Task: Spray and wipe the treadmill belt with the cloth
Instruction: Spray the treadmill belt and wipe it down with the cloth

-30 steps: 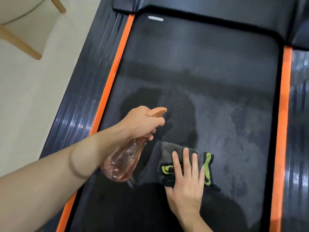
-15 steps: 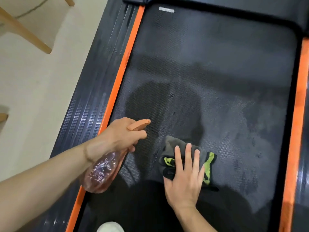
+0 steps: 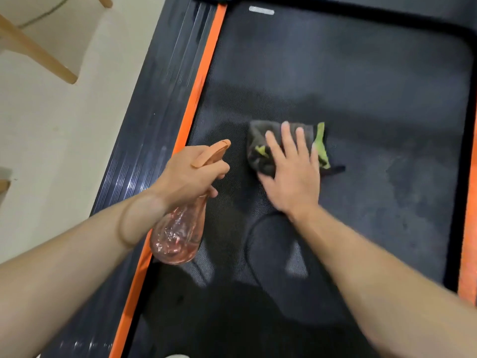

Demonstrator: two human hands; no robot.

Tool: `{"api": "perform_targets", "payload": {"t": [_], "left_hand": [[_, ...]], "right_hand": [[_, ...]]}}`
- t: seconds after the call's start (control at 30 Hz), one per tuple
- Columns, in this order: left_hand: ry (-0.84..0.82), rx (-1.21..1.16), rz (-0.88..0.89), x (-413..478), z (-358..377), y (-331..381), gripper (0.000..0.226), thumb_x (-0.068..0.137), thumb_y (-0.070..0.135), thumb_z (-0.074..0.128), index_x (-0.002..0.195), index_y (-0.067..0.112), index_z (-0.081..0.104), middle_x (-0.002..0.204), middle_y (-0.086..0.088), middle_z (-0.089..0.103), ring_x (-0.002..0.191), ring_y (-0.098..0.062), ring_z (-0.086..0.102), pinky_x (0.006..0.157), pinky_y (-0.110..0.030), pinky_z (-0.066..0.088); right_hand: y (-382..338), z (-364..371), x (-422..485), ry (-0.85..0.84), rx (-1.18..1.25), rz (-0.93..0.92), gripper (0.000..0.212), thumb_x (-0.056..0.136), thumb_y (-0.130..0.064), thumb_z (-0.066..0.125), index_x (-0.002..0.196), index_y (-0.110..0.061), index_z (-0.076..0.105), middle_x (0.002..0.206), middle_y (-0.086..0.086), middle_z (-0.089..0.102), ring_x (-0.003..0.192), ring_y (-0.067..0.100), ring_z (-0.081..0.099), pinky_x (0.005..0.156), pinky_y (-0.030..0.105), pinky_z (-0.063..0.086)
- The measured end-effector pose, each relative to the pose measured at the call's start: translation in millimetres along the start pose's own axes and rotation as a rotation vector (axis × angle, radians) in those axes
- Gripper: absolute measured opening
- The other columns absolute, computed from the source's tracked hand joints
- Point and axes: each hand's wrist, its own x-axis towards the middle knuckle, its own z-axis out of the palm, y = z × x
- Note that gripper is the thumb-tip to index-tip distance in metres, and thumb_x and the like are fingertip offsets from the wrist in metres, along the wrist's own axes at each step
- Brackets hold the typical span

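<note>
The dark, textured treadmill belt (image 3: 348, 73) fills most of the view, with darker patches seen around its middle. It is bordered on the left by an orange strip (image 3: 204, 81) and a ribbed black side rail (image 3: 154, 125), and a second orange strip (image 3: 468, 241) is seen at the right edge. A pale floor (image 3: 64, 125) and a wooden chair leg (image 3: 38, 50) are shown at upper left. A translucent pink spray bottle (image 3: 178, 233) is held tilted above the belt's left edge, its orange nozzle pointed toward the belt's middle. Its neck is gripped by the left hand (image 3: 191, 171), fingers curled round it. A grey cloth (image 3: 260, 135) with green trim lies bunched on the belt, just right of the nozzle. It is pressed flat by the right hand (image 3: 291, 177), fingers straight and spread.
</note>
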Motion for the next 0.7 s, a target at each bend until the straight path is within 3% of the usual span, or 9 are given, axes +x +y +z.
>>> {"api": "perform_targets", "payload": {"t": [0.1, 0.2, 0.3, 0.37, 0.43, 0.7], "left_hand": [[0.013, 0.011, 0.012, -0.7, 4.6, 1.8, 0.045, 0.073, 0.034, 0.068, 0.096, -0.005, 0.069, 0.103, -0.028, 0.069, 0.065, -0.021, 0.071, 0.081, -0.062, 0.061], [-0.006, 0.041, 0.026, -0.1, 10.3, -1.8, 0.043, 0.074, 0.036, 0.067, 0.093, -0.003, 0.067, 0.097, -0.025, 0.068, 0.067, -0.022, 0.072, 0.079, -0.062, 0.062], [-0.040, 0.072, 0.012, -0.3, 10.7, -10.9, 0.043, 0.075, 0.038, 0.066, 0.093, -0.002, 0.067, 0.094, -0.023, 0.069, 0.064, -0.025, 0.072, 0.083, -0.059, 0.060], [-0.045, 0.099, 0.016, -1.8, 11.0, -15.7, 0.046, 0.072, 0.041, 0.067, 0.092, 0.000, 0.068, 0.098, -0.022, 0.071, 0.068, -0.029, 0.075, 0.084, -0.060, 0.060], [-0.050, 0.125, 0.026, -3.1, 13.0, -15.0, 0.046, 0.072, 0.043, 0.067, 0.091, 0.001, 0.067, 0.098, -0.023, 0.071, 0.068, -0.028, 0.075, 0.082, -0.062, 0.061], [-0.173, 0.254, 0.047, 7.1, 51.0, 26.6, 0.019, 0.087, 0.022, 0.068, 0.094, 0.005, 0.073, 0.100, -0.011, 0.078, 0.056, -0.024, 0.073, 0.075, -0.039, 0.059]], "right_hand": [[-30.4, 10.0, -126.2, -0.154, 0.024, -0.296, 0.091, 0.072, -0.053, 0.054, 0.157, -0.033, 0.029, 0.170, 0.002, 0.012, 0.156, 0.030, 0.011, 0.120, 0.057, 0.023], [-3.5, 10.4, -102.4, -0.151, -0.009, -0.503, 0.082, 0.080, -0.059, 0.054, 0.156, -0.035, 0.034, 0.168, 0.001, 0.022, 0.154, 0.027, 0.020, 0.119, 0.052, 0.028], [31.7, 7.1, 1.0, -0.061, -0.064, -0.346, 0.084, 0.077, -0.055, 0.065, 0.153, -0.028, 0.040, 0.164, 0.009, 0.031, 0.150, 0.037, 0.029, 0.115, 0.055, 0.031], [46.9, -3.7, 51.9, -0.015, -0.059, -0.090, 0.077, 0.085, -0.058, 0.055, 0.153, -0.026, 0.040, 0.164, 0.010, 0.030, 0.149, 0.039, 0.027, 0.116, 0.058, 0.027], [46.4, -6.6, 50.9, 0.017, -0.033, 0.054, 0.074, 0.089, -0.061, 0.041, 0.154, -0.026, 0.038, 0.165, 0.009, 0.028, 0.150, 0.038, 0.025, 0.118, 0.058, 0.023], [25.6, 7.6, -179.2, -0.153, -0.034, -0.171, 0.083, 0.082, -0.055, 0.056, 0.158, -0.031, 0.031, 0.169, 0.003, 0.016, 0.156, 0.030, 0.011, 0.123, 0.055, 0.016]]}}
